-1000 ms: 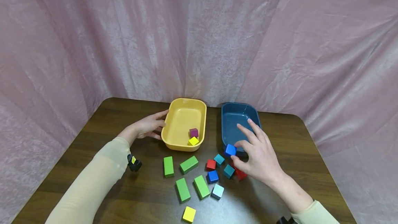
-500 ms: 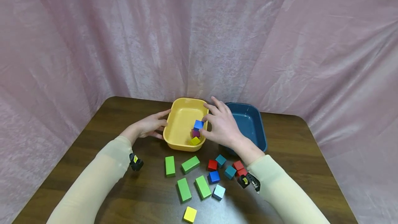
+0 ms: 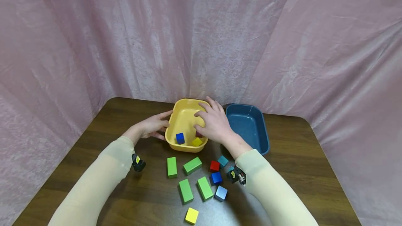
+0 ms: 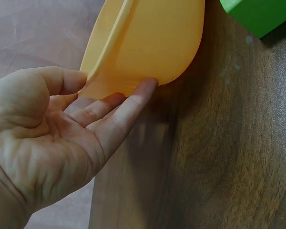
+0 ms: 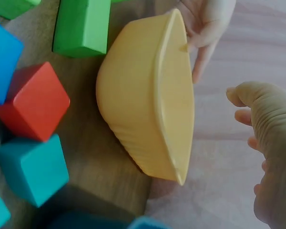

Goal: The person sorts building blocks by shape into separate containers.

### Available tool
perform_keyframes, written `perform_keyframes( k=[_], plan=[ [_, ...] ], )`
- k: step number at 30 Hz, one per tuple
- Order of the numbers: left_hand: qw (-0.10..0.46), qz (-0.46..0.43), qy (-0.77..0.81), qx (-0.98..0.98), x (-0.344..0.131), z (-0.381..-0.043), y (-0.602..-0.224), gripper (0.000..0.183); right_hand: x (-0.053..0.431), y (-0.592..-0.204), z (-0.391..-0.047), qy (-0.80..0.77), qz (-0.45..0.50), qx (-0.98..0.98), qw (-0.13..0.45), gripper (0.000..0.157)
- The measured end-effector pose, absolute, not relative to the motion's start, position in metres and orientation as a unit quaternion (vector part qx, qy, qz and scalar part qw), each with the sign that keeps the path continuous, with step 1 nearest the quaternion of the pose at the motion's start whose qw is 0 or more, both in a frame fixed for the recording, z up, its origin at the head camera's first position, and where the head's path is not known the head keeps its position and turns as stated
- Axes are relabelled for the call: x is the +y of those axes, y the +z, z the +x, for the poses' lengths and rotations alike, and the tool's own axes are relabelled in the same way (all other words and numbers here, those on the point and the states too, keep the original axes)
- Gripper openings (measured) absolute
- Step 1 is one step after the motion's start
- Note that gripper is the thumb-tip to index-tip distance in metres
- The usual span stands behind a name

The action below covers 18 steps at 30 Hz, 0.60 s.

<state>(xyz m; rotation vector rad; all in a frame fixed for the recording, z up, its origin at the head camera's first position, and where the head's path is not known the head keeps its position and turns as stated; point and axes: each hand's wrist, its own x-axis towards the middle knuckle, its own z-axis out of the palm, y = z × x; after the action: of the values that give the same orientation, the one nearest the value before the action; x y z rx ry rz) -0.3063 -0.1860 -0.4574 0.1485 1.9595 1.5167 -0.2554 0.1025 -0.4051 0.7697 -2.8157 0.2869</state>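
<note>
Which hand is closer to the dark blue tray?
Right. The right hand is above the yellow tray, just left of the dark blue tray; the left hand touches the yellow tray's far left side.

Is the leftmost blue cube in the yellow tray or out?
In. The head view shows the blue cube inside the yellow tray, within its rim, apart from the right hand.

Soft, even light is falling on the yellow tray (image 3: 185, 119), the pink curtain (image 3: 157, 44) behind it giving off a patchy sheen. In front of the tray, a grey gleam is spreading over the wooden table (image 3: 141, 198), darkening beside my right sleeve (image 3: 273, 191). My left wrist view is running dimmer, shade pooling beneath the tray; in my right, the dark blue tray (image 5: 150, 223) below it is blurring.
</note>
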Motion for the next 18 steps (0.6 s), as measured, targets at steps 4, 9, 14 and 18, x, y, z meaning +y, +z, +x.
perform_keyframes(
  k=[4, 9, 14, 18],
  plan=[
    [0.323, 0.056, 0.576, 0.749, -0.187, -0.307, -0.456, 0.075, 0.114, -0.399, -0.253, 0.111, 0.26, -0.952, 0.117, 0.037],
    [0.321, 0.052, 0.575, 0.751, -0.189, -0.307, -0.455, 0.074, 0.128, -0.392, -0.246, 0.11, 0.274, -0.944, 0.149, 0.039],
    [0.322, 0.055, 0.574, 0.751, -0.189, -0.309, -0.456, 0.074, 0.141, -0.383, -0.235, 0.119, 0.295, -0.93, 0.184, 0.037],
    [0.321, 0.052, 0.574, 0.751, -0.19, -0.31, -0.456, 0.074, 0.151, -0.377, -0.223, 0.121, 0.306, -0.924, 0.196, 0.037]
  ],
)
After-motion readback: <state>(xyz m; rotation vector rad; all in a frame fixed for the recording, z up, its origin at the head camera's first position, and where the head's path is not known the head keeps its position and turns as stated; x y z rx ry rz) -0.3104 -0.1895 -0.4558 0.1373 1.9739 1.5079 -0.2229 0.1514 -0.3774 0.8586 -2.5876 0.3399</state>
